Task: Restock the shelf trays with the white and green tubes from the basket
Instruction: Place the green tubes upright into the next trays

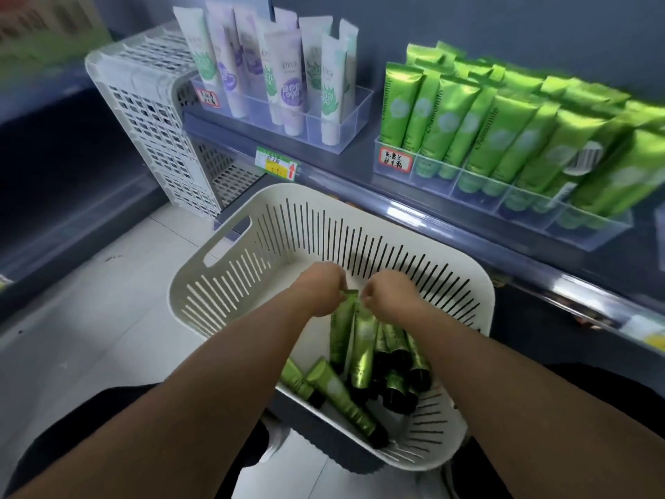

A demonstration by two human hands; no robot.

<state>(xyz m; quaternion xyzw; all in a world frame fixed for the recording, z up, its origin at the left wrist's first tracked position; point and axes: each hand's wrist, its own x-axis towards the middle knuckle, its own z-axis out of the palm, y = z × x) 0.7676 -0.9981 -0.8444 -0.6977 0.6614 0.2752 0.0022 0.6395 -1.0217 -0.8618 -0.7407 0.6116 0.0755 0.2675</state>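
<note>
Over the white basket, left hand and right hand curled, both pinching the crimped top of one green tube, tube hanging below the fingers, among loose green tubes in the basket.

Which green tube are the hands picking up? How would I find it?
Look in the white slotted basket on the floor below the shelf. Green tubes with black caps are piled at its near side. The one being picked, the raised green tube, has its flat crimped end lifted highest, between the left hand and right hand, while the others lie lower.
</note>
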